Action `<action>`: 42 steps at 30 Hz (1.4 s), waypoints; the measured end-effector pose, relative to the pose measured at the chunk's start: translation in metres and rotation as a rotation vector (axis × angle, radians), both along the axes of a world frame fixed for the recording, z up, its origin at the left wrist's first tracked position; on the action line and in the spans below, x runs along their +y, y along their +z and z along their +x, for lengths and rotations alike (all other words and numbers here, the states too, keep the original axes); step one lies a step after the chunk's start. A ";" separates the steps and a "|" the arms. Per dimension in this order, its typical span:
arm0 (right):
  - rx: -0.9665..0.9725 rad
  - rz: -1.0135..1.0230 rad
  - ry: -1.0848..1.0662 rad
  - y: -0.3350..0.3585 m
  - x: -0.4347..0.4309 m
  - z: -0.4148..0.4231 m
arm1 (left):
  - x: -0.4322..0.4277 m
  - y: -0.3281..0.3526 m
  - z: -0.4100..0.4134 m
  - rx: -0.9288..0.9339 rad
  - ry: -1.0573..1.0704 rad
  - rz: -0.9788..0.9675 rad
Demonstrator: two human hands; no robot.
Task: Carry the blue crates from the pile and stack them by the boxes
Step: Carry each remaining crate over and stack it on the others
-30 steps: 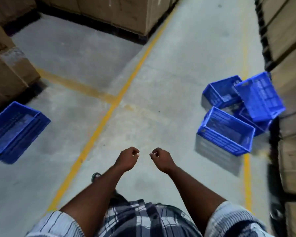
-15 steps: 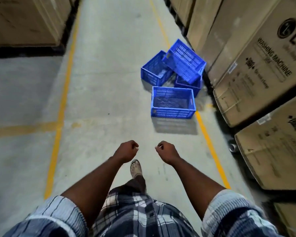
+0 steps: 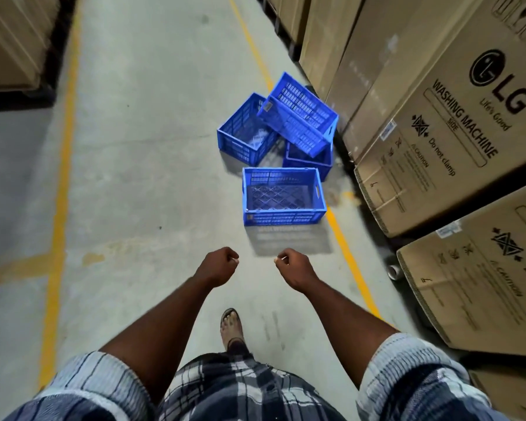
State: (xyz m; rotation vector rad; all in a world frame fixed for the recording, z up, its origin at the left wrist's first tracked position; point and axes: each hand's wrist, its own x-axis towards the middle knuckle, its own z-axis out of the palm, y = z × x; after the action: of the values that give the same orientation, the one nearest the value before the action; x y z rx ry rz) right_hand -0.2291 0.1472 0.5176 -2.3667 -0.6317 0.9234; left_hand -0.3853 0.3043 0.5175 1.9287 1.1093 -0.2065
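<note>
Both fists, left hand (image 3: pixel 217 265) and right hand (image 3: pixel 296 267), curled empty before the nearest crate (image 3: pixel 283 197); beyond it, the tilted crate (image 3: pixel 299 113) could topple if jostled.

The grey concrete floor (image 3: pixel 152 165), marked with yellow lines (image 3: pixel 62 177), carries a pile of blue crates (image 3: pixel 281 138) beside cardboard boxes (image 3: pixel 438 141) along its right edge.
</note>
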 end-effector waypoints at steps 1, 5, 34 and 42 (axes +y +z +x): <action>0.000 0.012 -0.020 0.002 0.009 0.009 | 0.012 -0.001 0.009 0.000 -0.001 -0.002; -0.010 0.066 -0.091 0.009 0.041 0.047 | 0.051 -0.003 0.051 -0.042 0.019 -0.010; 0.092 -0.043 -0.111 -0.113 0.172 0.500 | 0.172 -0.089 0.461 0.123 0.188 -0.021; 0.074 -0.121 -0.086 -0.282 0.230 0.582 | 0.235 -0.250 0.525 0.202 0.237 -0.037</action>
State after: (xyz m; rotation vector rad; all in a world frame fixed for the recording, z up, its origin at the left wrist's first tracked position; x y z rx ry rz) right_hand 0.3527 0.3776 0.2353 -2.4315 -0.4536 1.0323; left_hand 0.1394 0.5397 0.2675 1.7542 1.4456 -0.2935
